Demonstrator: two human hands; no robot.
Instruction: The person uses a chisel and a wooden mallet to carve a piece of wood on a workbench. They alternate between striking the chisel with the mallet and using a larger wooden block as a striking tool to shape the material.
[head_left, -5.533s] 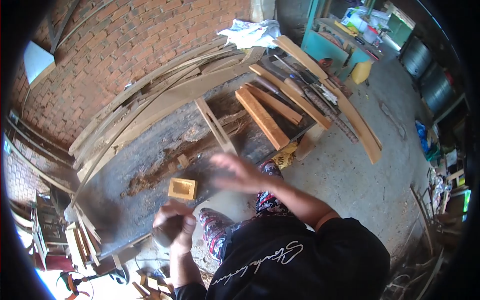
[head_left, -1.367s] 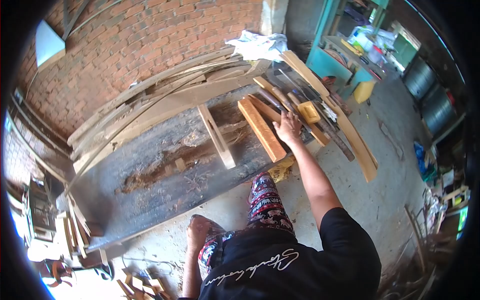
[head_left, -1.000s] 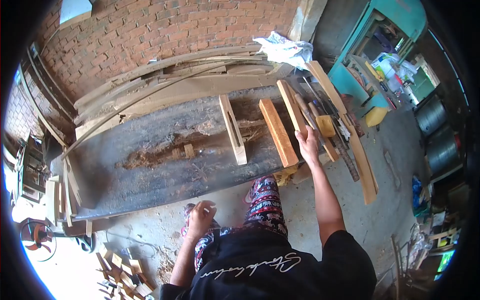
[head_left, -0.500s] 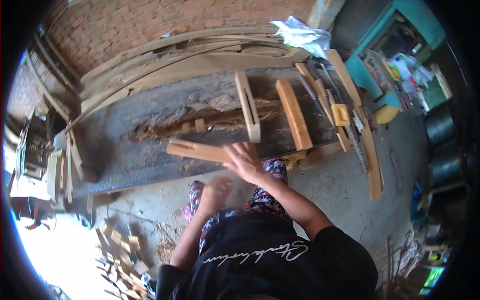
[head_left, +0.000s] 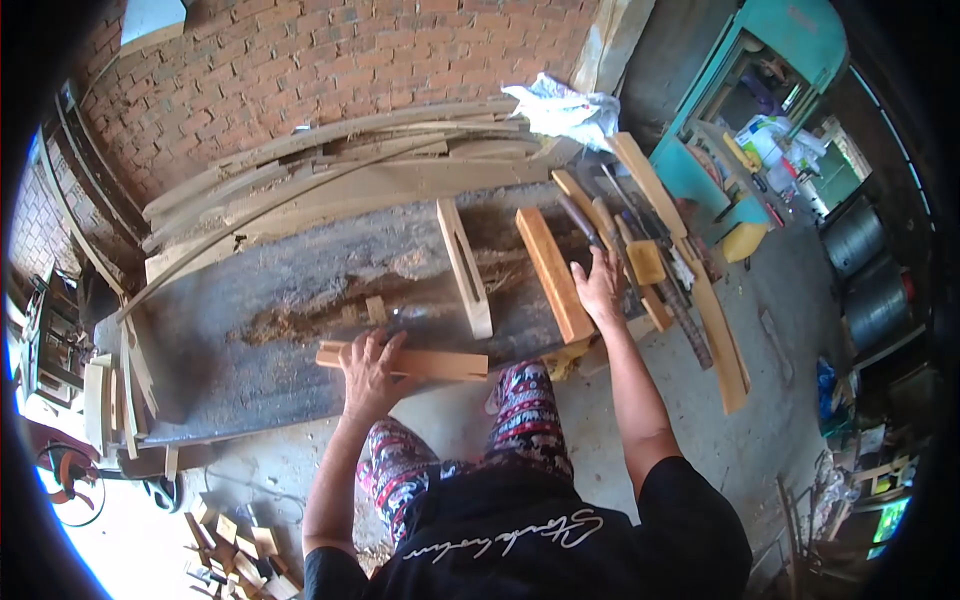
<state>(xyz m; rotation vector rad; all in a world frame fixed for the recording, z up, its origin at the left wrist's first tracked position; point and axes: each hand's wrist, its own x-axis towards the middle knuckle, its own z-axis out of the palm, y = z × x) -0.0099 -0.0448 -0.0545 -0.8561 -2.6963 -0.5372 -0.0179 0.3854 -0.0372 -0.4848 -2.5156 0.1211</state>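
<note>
My left hand (head_left: 368, 378) is wrapped over a short light wooden block (head_left: 445, 366) with a notched end, lying along the near edge of the dark workbench (head_left: 240, 395). My right hand (head_left: 600, 290) is stretched out over the right part of the bench, fingers apart, close to a tool with a dark rounded handle (head_left: 577, 217). Left of that hand lies an orange-brown square wooden bar (head_left: 555, 277). A pale slotted wooden piece (head_left: 465, 270) rests further left, across the bench's worn hollow.
A yellowish wooden block (head_left: 646, 262) sits among hand tools and strips at right. A long board (head_left: 722, 340) overhangs the bench's right end. Long planks (head_left: 330, 180) line the brick wall (head_left: 380, 60). Offcuts (head_left: 240, 550) are heaped on the floor at lower left.
My right hand has left the notched block and moved right toward the tools. My left hand has come up onto the block, which now lies nearly parallel to the bench edge.
</note>
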